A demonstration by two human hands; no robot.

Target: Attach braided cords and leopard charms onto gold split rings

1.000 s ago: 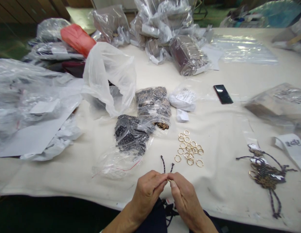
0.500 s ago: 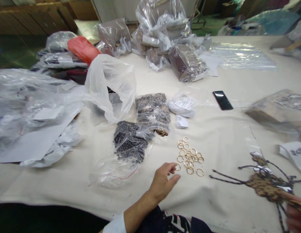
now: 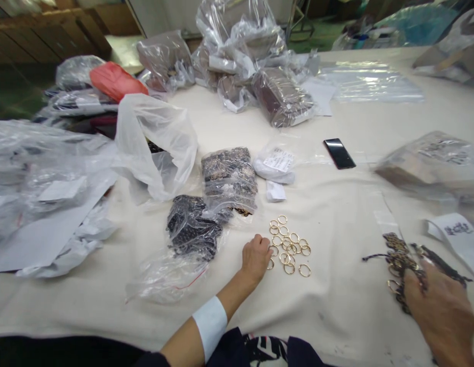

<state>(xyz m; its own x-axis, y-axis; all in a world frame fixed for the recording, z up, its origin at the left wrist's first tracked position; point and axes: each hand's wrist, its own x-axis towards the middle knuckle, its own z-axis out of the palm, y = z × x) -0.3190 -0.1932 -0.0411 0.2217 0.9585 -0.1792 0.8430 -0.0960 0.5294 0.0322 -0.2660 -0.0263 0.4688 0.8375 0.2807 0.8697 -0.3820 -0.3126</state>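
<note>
My left hand [image 3: 255, 259] is at the left edge of a loose cluster of gold rings [image 3: 289, 247]. Its fingers are closed at a gold ring [image 3: 274, 250], partly covered by the fingertips. At the right, my right hand [image 3: 439, 300] is curled over a leopard-patterned piece with dark cords [image 3: 397, 250], its fingers on the pieces lying there. A gold ring [image 3: 393, 286] shows beside the thumb. Blur and the hand hide part of the pieces.
Clear bags of leopard-patterned pieces [image 3: 229, 173] and black cord pieces [image 3: 191, 229] lie left of the rings. An open white plastic bag [image 3: 156, 148] stands behind them. A phone [image 3: 339, 153], wrapped bags [image 3: 284, 97] and a plastic-covered bundle [image 3: 424, 163] lie farther back.
My left hand has closed its fingers at the left edge of the rings. My right hand has come farther into view, onto the pieces at the right. The view has shifted slightly.
</note>
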